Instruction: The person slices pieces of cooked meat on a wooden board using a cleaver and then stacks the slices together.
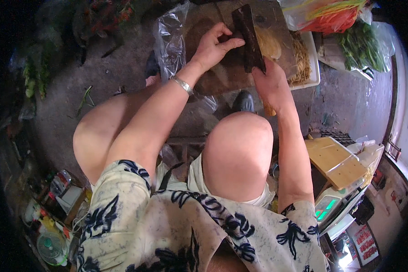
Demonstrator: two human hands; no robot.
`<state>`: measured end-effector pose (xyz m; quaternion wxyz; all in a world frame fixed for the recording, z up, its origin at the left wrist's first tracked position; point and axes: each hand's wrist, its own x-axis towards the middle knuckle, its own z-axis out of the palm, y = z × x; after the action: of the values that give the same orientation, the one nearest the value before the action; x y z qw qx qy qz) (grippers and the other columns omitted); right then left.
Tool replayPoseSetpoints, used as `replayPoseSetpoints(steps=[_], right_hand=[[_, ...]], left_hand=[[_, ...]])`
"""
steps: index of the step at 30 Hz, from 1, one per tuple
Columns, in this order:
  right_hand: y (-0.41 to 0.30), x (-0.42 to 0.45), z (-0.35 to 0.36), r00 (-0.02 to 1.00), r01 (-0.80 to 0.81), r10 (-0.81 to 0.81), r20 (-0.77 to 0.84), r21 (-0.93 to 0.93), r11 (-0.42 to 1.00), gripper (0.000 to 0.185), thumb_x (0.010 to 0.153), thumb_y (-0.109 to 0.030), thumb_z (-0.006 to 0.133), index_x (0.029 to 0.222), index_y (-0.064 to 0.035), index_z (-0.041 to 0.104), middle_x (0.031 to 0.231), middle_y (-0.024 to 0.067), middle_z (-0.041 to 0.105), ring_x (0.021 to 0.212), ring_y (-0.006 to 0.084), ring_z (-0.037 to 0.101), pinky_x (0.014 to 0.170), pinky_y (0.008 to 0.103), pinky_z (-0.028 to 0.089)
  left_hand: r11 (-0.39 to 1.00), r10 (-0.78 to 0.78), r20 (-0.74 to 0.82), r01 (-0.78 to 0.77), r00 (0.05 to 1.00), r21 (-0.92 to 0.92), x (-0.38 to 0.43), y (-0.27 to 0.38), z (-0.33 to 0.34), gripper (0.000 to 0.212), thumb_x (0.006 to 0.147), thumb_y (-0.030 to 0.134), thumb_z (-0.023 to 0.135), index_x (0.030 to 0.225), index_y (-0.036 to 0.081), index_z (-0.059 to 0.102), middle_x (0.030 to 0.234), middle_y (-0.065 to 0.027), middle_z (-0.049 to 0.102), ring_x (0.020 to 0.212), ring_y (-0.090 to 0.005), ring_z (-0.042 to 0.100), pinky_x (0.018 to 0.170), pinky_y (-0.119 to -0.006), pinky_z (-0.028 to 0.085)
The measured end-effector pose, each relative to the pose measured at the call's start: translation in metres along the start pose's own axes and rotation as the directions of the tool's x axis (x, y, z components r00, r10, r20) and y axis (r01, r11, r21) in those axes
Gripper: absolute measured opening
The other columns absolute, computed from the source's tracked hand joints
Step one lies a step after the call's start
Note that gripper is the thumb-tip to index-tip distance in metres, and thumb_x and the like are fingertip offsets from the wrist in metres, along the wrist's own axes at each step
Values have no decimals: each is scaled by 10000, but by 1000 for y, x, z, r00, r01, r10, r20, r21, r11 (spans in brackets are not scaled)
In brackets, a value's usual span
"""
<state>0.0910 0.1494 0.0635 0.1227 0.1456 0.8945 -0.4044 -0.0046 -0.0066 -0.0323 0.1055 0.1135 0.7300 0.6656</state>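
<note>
My right hand (pixel 273 81) grips a cleaver (pixel 250 40) with a dark, stained blade and a wooden handle (pixel 269 108) whose end sticks out below the fist. The blade stands nearly on edge over a brown board (pixel 210 80). My left hand (pixel 216 46) is just left of the blade, fingers curled and thumb pointing towards it. Something dark lies in shadow at those fingertips; whether it is held cannot be made out. Pale yellow-brown pieces (pixel 267 42) lie on the board right of the blade.
A white tray (pixel 314 61) of brown shreds (pixel 299 59) adjoins the board's right side. Clear plastic film (pixel 171 37) hangs at its left edge. Bagged greens (pixel 363 46) sit upper right. A scale (pixel 329 207) with a wooden board (pixel 338 161) stands right. A small fan (pixel 51 246) is lower left.
</note>
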Motion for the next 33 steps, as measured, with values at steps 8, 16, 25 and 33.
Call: replayPoseSetpoints(steps=[8,16,25,33], right_hand=[[-5,19,10,987,147,-153,-48,-116,982,318,831,-139,552,1076,63,567,931,314,617,958,474,587,820,463,471],[-5,45,20,995,97,-100,-1,-229,969,341,820,-177,567,1071,54,576,947,326,611,984,479,576,837,474,466],[0,2,6,989,110,-103,-108,60,992,277,852,-132,571,1062,47,591,882,237,649,830,278,643,782,382,485],[-18,-32,-14,998,-39,47,-52,147,988,305,851,-88,560,1125,44,584,992,300,629,1004,423,617,831,411,479]], left_hand=[[1000,4,11,-4,1000,5,2,-7,-2,388,755,270,826,913,54,544,842,2,569,753,-90,505,675,-245,433],[995,-40,25,38,999,90,2,11,-2,352,781,209,804,924,28,537,860,-35,607,825,-96,583,737,-256,477],[999,-31,12,31,999,-31,2,0,-1,407,732,282,844,887,57,542,861,1,554,798,-103,483,732,-257,425],[999,-36,53,36,998,-14,3,0,-1,320,792,242,792,890,95,525,885,30,533,897,-102,491,862,-254,396]])
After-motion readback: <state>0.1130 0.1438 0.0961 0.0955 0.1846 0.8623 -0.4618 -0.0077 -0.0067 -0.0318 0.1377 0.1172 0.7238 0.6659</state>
